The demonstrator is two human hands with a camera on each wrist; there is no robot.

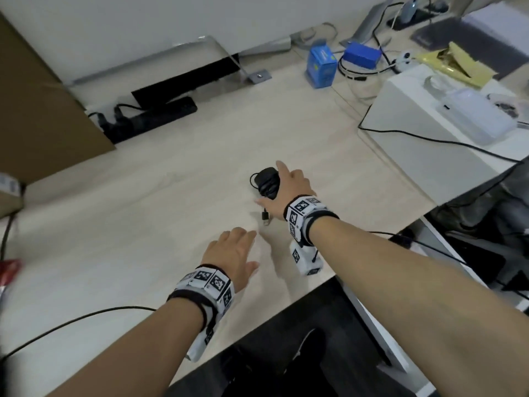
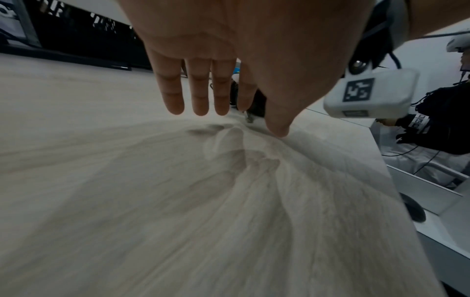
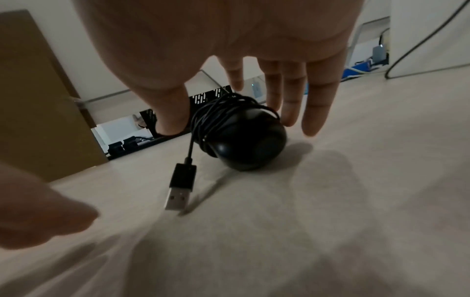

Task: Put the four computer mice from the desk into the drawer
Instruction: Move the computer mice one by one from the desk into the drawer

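Note:
A black computer mouse [image 1: 264, 176] with its cable wound round it lies on the light wooden desk [image 1: 143, 213]. Its USB plug [image 1: 265, 218] trails toward me. My right hand [image 1: 271, 183] is spread over the mouse [image 3: 244, 144], thumb to its left and straight fingers [image 3: 314, 112] to its right, not closed round it. The plug [image 3: 180, 186] rests flat on the desk. My left hand [image 1: 240, 245] hovers open above the desk, nearer me and left of the plug, holding nothing. A white drawer [image 2: 422, 188] stands open below the desk's right edge, with a dark rounded object [image 2: 414, 209] inside.
A black power strip [image 1: 148, 117] and a brown board [image 1: 43, 110] are at the back left. Blue boxes [image 1: 320, 65], a white box [image 1: 423, 124] and cables crowd the back right. A black cable [image 1: 71, 322] crosses the desk near my left forearm.

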